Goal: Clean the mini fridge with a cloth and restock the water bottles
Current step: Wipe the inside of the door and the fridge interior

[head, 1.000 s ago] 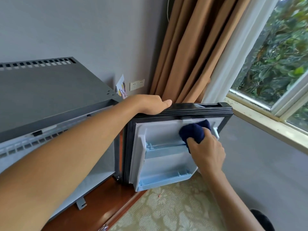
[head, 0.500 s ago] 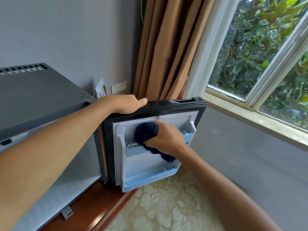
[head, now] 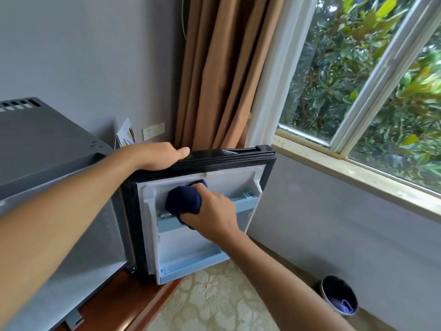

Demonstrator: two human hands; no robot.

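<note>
On the door shelf (head: pixel 243 203), right hand (head: pixel 212 217) slid cloth (head: pixel 183 199) leftward.

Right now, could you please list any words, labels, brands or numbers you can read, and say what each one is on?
No text can be read.
Card against the wall behind the mini fridge: printed colours, too blurred to read.
Wall socket: no legible marking.
Fridge door: no label visible.

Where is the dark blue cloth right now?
The cloth is bunched in the right hand, pressed against the open fridge door's inner side, just above its upper shelf.
</note>
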